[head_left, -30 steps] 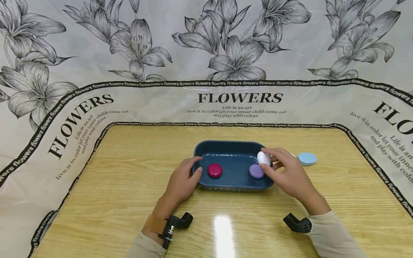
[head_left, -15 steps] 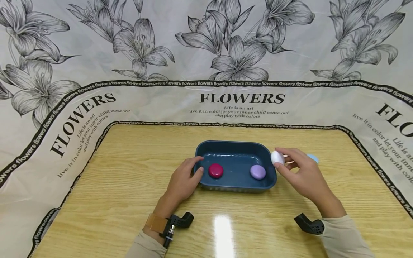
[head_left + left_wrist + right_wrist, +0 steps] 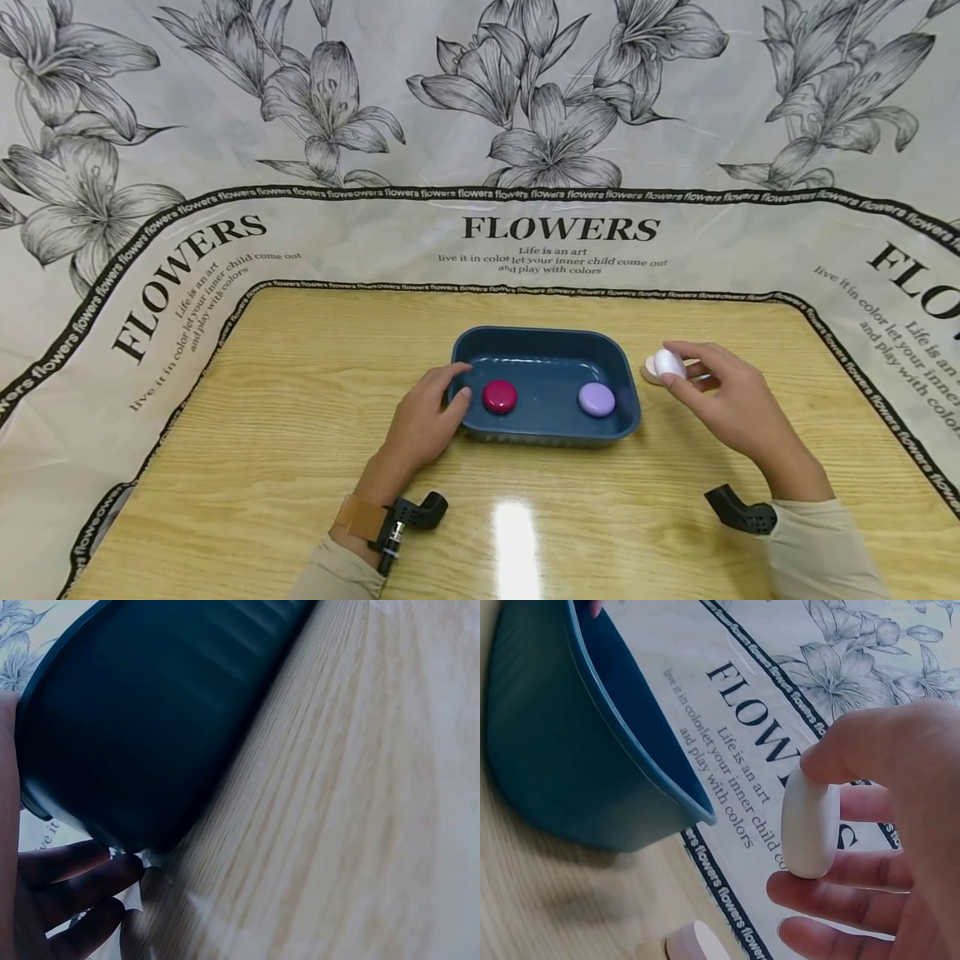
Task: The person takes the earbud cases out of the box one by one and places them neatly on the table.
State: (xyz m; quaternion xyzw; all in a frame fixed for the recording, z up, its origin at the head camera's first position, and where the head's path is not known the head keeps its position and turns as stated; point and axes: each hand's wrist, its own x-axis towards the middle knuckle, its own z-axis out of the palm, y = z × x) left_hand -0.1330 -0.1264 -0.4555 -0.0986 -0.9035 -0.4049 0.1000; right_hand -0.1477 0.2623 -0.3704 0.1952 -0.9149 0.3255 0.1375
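Note:
In the head view, my left hand (image 3: 429, 414) holds the left end of a dark blue tub (image 3: 543, 427), thumb and index finger at its rim. The left wrist view has its other fingers (image 3: 79, 889) beside the tub's outer wall. Inside the tub lie a glossy dark red round piece (image 3: 499, 397) at the left and a lilac one (image 3: 597, 400) at the right. To the right of the tub, my right hand (image 3: 731, 398) pinches a smooth white oval piece (image 3: 810, 825) between thumb and fingers, above the table.
A pale pinkish disc (image 3: 651, 370) lies on the wood-grain table (image 3: 300, 375), partly behind the white piece. A white cloth (image 3: 360, 242) printed with flowers and lettering borders the table at the back and sides. Each forearm wears a black camera mount (image 3: 741, 510).
My right hand has carried the white piece from over the tub's right end out past its rim. The pale disc has come into view; the light blue piece is now hidden. My left hand has stayed.

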